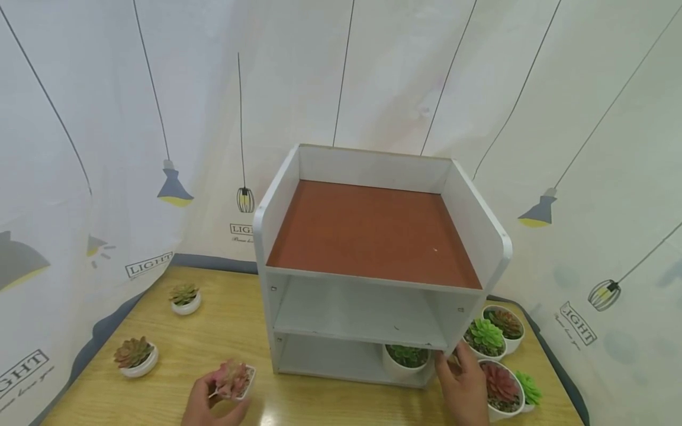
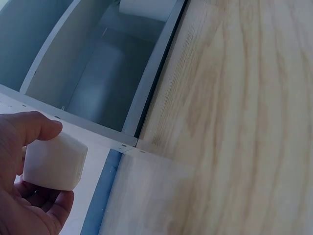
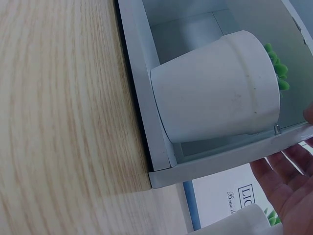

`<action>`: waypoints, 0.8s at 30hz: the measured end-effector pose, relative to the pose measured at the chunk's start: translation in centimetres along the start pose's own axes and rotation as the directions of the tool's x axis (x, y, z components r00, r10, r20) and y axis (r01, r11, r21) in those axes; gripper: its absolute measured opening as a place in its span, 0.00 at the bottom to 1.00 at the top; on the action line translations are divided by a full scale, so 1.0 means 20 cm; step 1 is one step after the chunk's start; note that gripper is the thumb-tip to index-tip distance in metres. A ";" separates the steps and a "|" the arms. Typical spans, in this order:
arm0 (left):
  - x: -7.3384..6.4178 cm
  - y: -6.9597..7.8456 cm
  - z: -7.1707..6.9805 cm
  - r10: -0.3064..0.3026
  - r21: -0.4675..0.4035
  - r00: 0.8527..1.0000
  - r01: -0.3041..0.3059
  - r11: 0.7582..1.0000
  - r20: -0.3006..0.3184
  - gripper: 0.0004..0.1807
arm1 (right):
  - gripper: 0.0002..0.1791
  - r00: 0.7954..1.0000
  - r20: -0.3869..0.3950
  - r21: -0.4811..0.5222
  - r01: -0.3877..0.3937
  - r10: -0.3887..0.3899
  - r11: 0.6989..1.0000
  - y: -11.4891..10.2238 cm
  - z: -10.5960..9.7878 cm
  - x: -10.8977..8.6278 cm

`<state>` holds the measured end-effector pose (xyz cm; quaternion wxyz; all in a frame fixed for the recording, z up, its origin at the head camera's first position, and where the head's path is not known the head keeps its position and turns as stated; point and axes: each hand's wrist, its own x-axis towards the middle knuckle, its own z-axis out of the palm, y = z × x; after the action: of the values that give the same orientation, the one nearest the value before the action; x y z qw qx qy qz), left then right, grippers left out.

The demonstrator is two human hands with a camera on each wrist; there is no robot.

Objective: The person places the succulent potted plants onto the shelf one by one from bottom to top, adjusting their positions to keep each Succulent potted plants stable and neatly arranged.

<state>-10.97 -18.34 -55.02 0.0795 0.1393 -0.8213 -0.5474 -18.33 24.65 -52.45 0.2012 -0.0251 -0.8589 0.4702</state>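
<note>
My left hand (image 1: 198, 408) holds a small potted pink succulent (image 1: 231, 380) above the table, left of the white shelf unit (image 1: 351, 281). From the left wrist view, the thumb and fingers grip its white pot (image 2: 55, 162). A green succulent in a larger white pot (image 3: 215, 90) stands at the right end of the shelf's bottom compartment. Beside it, my right hand (image 1: 465, 387) grips the unit's right side panel. In the right wrist view, the thumb tip lies at the panel's inner edge and the fingers (image 3: 276, 176) are outside it.
Two small potted succulents, one nearer (image 1: 140, 358) and one farther (image 1: 185, 299), stand on the wooden table (image 1: 224, 313) at left. Several potted succulents, including a red one (image 1: 501, 384) and a bright green one (image 1: 486, 337), crowd the right. A lamp-printed sheet (image 1: 394, 77) hangs behind.
</note>
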 end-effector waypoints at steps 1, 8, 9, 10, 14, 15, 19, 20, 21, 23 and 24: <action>-0.01 0.01 0.01 0.023 0.003 1.000 -0.023 1.000 -0.007 0.41 | 0.21 1.000 -0.003 0.003 0.008 -0.008 1.000 0.00 0.00 0.00; -0.03 0.04 0.07 0.173 0.024 0.984 -0.173 0.985 -0.032 0.39 | 0.22 1.000 -0.006 0.018 0.010 -0.010 1.000 -0.01 0.00 0.00; -0.03 0.04 0.08 0.197 0.030 0.980 -0.196 0.980 -0.040 0.39 | 0.22 1.000 -0.007 0.018 0.012 -0.012 1.000 -0.01 0.00 0.00; -0.04 0.04 0.09 0.221 0.029 0.974 -0.220 0.975 -0.047 0.38 | 0.22 1.000 -0.008 0.020 0.013 -0.013 1.000 -0.01 0.00 0.00; -0.04 0.03 0.13 0.281 0.021 0.958 -0.281 0.960 -0.052 0.38 | 0.21 1.000 -0.013 0.035 0.020 -0.020 0.999 -0.01 0.00 0.00; -0.04 0.03 0.14 0.283 0.020 0.958 -0.283 0.959 -0.049 0.38 | 0.21 1.000 -0.015 0.041 0.022 -0.021 0.999 0.00 0.00 0.00; -0.04 0.04 0.15 0.258 0.021 0.966 -0.258 0.966 -0.031 0.38 | 0.22 0.999 -0.018 0.062 0.038 -0.037 0.997 0.01 0.00 0.00; -0.04 0.04 0.16 0.255 0.023 0.967 -0.254 0.967 -0.027 0.38 | 0.22 0.999 -0.018 0.065 0.042 -0.041 0.997 0.01 0.00 0.00; -0.05 0.04 0.16 0.257 0.026 0.966 -0.256 0.966 -0.024 0.38 | 0.23 0.999 -0.018 0.068 0.045 -0.044 0.997 0.01 0.00 0.00; -0.05 0.04 0.17 0.275 0.028 0.961 -0.274 0.961 -0.031 0.38 | 0.23 0.999 -0.015 0.067 0.047 -0.047 0.997 0.01 0.00 0.00; -0.05 0.04 0.18 0.291 0.027 0.956 -0.290 0.957 -0.034 0.37 | 0.23 0.999 -0.015 0.068 0.047 -0.046 0.997 0.01 0.00 0.00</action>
<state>-11.18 -14.57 -55.67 0.1731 0.0283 -0.8371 -0.5182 -18.47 24.79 -52.64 0.2184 -0.0013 -0.8414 0.4943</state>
